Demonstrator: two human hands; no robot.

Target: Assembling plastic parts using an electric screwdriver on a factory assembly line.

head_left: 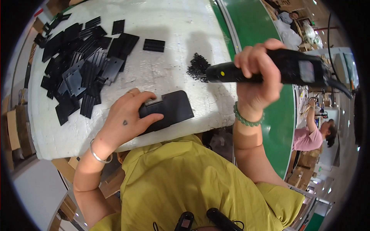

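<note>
My right hand (259, 71) is wrapped round a black electric screwdriver (300, 67), held above the table with its narrow end pointing left. Below that end, a heap of small black screws (197, 65) lies on the white foam surface. My left hand (129, 115) grips a flat black plate (175, 109) with one rounded corner, near the table's front edge. Thumb and fingers close on the plate's left end, where a small shiny strip shows. Whether the screwdriver's tip touches a screw cannot be made out.
A large pile of black plates and ribbed pieces (79, 73) covers the left of the white foam-topped table (162, 19). One ribbed black piece (154, 45) lies apart. Along the right runs a green surface (279, 142). A person in pink (308, 138) is farther right.
</note>
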